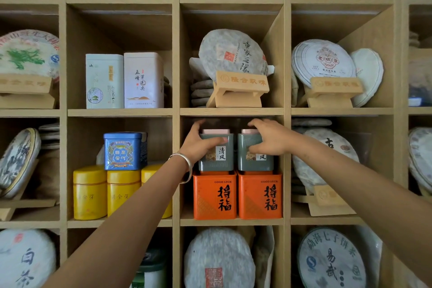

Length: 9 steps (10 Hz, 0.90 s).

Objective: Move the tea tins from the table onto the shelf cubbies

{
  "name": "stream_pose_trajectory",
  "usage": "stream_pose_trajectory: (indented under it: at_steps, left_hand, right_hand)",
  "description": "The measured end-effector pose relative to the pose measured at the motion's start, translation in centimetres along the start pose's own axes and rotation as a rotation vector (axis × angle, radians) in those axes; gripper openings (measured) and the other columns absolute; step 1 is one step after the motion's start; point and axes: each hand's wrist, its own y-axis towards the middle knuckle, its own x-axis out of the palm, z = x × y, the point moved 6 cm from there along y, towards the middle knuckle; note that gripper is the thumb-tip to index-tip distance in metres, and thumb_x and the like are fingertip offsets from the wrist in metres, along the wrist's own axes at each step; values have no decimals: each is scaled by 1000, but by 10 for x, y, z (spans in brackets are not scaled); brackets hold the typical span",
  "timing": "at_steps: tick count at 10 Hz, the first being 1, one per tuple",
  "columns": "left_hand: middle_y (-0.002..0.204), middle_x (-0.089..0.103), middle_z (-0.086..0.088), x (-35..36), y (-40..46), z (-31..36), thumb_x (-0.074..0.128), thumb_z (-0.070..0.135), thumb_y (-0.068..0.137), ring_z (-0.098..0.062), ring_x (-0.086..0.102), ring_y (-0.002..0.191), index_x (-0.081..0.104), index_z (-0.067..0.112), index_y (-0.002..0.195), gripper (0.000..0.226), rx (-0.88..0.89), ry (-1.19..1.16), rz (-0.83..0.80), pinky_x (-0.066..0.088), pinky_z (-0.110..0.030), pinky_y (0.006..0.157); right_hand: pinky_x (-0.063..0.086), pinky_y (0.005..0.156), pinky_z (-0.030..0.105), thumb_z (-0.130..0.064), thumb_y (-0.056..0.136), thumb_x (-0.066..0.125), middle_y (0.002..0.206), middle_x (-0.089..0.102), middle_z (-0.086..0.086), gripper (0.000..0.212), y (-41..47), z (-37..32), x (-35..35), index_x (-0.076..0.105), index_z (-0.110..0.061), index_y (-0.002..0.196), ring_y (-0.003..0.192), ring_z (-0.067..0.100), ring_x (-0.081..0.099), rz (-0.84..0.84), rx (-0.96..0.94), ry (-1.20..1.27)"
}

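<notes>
Both hands (236, 142) grip grey tins (233, 159) (apparently atop orange ones).

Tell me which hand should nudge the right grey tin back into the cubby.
Right. The right hand already grips the right grey tin atop the right orange tin; the left hand is busy gripping the left grey tin.

We log wrapped round tea cakes (231, 54) propped on small wooden display stands (238, 90) in the cubbies above, to the right and along the left edge. More flat cakes lie stacked (201, 92) behind the centre stand. Two paper-wrapped cakes (218, 257) sit in the bottom row. A bracelet (187, 167) shows at centre.
</notes>
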Motion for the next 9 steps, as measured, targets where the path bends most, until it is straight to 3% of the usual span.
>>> stream_pose_trajectory:
  at_steps: [3, 6, 7, 8, 9]
  left_hand:
    - [109, 63, 0, -6, -8, 4, 80, 27, 71, -8, 71, 79, 40, 30, 133, 73, 13, 1, 25, 55, -20, 59]
    - [143, 41, -11, -9, -31, 18, 73, 19, 79, -27, 51, 122, 24, 20, 149, 85, 70, 317, 5, 49, -46, 97]
    - [144, 40, -11, -13, -37, 29, 72, 17, 81, -26, 49, 124, 25, 19, 149, 83, 104, 365, 10, 47, -43, 100]
    - [145, 39, -9, -14, -52, 38, 73, 21, 81, -23, 44, 128, 26, 19, 147, 81, 123, 448, -4, 41, -27, 98]
    - [142, 41, -9, -20, -72, 39, 72, 28, 80, -23, 40, 130, 32, 18, 144, 76, 197, 629, 52, 33, -26, 98]
  right_hand:
    - [36, 106, 36, -42, 78, 70, 145, 41, 12, 83, -7, -3, -7, 31, -15, 146, 134, 26, 35, 15, -11, 17]
    - [37, 106, 36, -39, 81, 68, 138, 45, 9, 74, -33, -16, -11, 37, -15, 142, 131, 24, 37, 100, -85, 6]
    - [39, 99, 35, -38, 81, 67, 128, 48, 8, 67, -41, -25, -17, 40, -15, 138, 125, 24, 40, 132, -120, 8]
    - [39, 95, 34, -38, 81, 66, 124, 48, 7, 62, -55, -35, -21, 43, -17, 135, 122, 23, 40, 131, -119, 9]
    - [42, 97, 37, -37, 81, 66, 127, 47, 9, 64, -65, -47, -14, 42, -15, 136, 125, 25, 39, 124, -124, -7]
